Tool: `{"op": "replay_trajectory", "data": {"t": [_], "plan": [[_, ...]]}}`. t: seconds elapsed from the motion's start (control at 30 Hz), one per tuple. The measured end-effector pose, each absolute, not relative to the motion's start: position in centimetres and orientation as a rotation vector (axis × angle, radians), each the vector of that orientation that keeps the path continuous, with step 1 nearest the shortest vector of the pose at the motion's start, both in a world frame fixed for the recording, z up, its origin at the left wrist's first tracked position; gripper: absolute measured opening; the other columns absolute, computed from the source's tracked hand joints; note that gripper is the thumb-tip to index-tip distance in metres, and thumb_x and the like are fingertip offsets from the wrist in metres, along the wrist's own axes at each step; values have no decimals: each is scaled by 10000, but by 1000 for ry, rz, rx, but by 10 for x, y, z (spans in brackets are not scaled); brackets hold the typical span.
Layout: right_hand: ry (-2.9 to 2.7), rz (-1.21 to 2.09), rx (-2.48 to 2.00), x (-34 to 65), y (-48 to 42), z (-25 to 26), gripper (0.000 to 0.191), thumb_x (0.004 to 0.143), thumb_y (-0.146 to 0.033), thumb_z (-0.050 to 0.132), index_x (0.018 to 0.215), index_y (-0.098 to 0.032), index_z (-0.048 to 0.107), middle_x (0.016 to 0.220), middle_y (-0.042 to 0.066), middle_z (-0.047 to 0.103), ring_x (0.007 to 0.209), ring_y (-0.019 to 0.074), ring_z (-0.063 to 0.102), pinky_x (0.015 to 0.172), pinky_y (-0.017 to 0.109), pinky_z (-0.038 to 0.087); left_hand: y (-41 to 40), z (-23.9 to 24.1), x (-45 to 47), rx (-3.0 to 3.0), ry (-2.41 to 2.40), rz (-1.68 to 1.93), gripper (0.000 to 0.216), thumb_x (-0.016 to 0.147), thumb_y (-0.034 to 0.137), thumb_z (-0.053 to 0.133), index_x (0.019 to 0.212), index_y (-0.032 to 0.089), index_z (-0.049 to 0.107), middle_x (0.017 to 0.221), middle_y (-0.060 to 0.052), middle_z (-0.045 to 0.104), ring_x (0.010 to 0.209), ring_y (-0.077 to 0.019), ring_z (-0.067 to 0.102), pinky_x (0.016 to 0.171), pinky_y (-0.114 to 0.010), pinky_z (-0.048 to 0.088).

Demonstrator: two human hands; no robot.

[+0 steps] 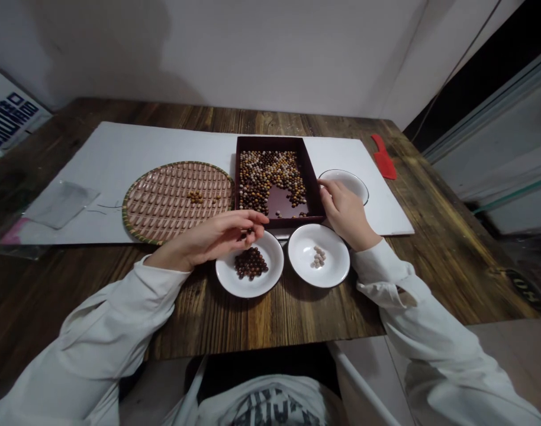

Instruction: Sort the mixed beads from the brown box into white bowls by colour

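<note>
My left hand (228,235) is above the left white bowl (224,278), its fingers curled around a few dark brown beads (249,232). More dark brown beads (251,264) lie in that bowl. My right hand (344,212) is closed at the right wall of the dark red box (312,177), fingertips on its rim. Inside the box are many mixed beads (270,171), brown, yellow and pale, with bare floor showing near the front. Pale beads (318,257) sit in the right white bowl (297,260).
An oval woven tray (164,195) at the left carries some yellow-brown beads (195,197). Another white bowl (357,182) stands partly behind my right hand. A red comb-like piece (385,160) lies far right. A clear plastic bag (60,201) rests on the white board (115,148).
</note>
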State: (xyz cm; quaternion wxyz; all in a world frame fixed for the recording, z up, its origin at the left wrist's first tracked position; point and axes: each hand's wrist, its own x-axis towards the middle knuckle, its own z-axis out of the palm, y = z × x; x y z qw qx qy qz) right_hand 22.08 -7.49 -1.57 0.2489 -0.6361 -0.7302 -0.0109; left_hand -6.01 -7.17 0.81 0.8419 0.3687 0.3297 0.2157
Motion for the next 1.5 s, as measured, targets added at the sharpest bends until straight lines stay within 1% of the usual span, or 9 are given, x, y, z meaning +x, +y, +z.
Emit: {"op": "replay_trajectory", "data": {"t": [0.17,0.33,0.4,0.53,0.87,1.13,1.23,1.33,1.5], "plan": [[-1992,-17,-1739,221,-75,-15,549,995,-486,188,1242,-189,578,1119,137,659,1015,291,611,836,420,466,-73,8,-58,624,654,523,366,608,-42,509,912,83,670,843,-97,672,813,-133,638,730,-173,541],[-1992,-18,-1758,220,-75,-14,551,997,-471,191,1239,-166,581,1119,143,659,1022,293,610,835,412,459,-73,9,-55,625,629,524,452,485,-51,478,880,80,654,817,-98,679,724,-130,631,582,-147,517],[-1990,-20,-1753,220,-75,-14,546,997,-469,194,1231,-167,585,1119,140,660,1023,288,609,840,407,457,-73,9,-55,629,631,530,444,480,-56,475,864,83,650,801,-93,677,720,-127,630,597,-148,520],[-1989,-15,-1729,221,-74,-15,545,994,-487,191,1223,-188,587,1110,131,661,1013,281,609,837,402,458,-74,9,-54,624,647,543,389,540,-71,475,852,82,651,795,-90,672,752,-126,636,694,-168,543],[-1994,-15,-1733,222,-74,-16,511,996,-450,213,1237,-190,581,1121,139,660,1026,295,612,842,434,469,-73,5,-56,659,608,507,245,769,-45,536,939,98,639,867,-76,673,719,-85,639,684,-141,538],[-1996,-12,-1745,220,-75,-15,522,998,-448,206,1237,-175,581,1121,143,658,1033,294,609,855,431,465,-72,0,-58,660,621,518,238,840,8,569,1047,113,618,942,-85,686,765,-83,667,730,-141,556],[-1996,-12,-1739,220,-75,-14,518,997,-449,208,1239,-178,578,1128,142,658,1035,298,608,853,436,466,-72,1,-58,685,618,531,275,861,44,573,1125,120,587,879,-68,684,633,-57,631,602,-106,533],[-2001,-14,-1739,220,-75,-15,523,996,-454,208,1240,-176,578,1121,142,660,1030,299,609,844,433,467,-73,5,-57,741,608,544,264,897,121,565,1161,113,571,748,-29,656,433,-13,491,401,-69,397],[-1998,-33,-1737,221,-75,-15,543,995,-480,191,1233,-191,584,1102,131,663,1014,286,613,831,414,469,-74,6,-56,752,587,545,161,923,265,566,991,131,624,570,50,543,308,17,292,321,-72,266]]}}
